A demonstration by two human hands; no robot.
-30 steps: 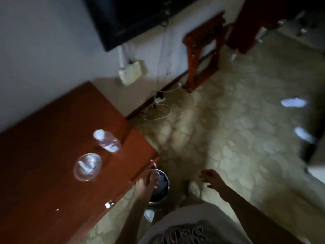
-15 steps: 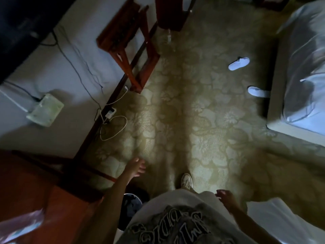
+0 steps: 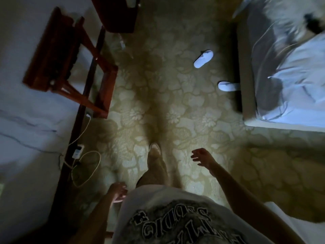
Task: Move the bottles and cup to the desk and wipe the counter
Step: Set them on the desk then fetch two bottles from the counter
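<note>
A dim room with a pale green, flower-patterned carpet (image 3: 175, 106). A reddish-brown wooden folding rack (image 3: 58, 55) stands against the pale grey wall (image 3: 26, 111) on the left, above a dark wooden skirting board (image 3: 75, 131) with a looped white cable (image 3: 88, 169). Two white slippers (image 3: 204, 59) lie near a bed with white sheets (image 3: 290, 76).

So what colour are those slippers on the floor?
White; both slippers lie on the carpet near the bed, clearest in the head view.
</note>
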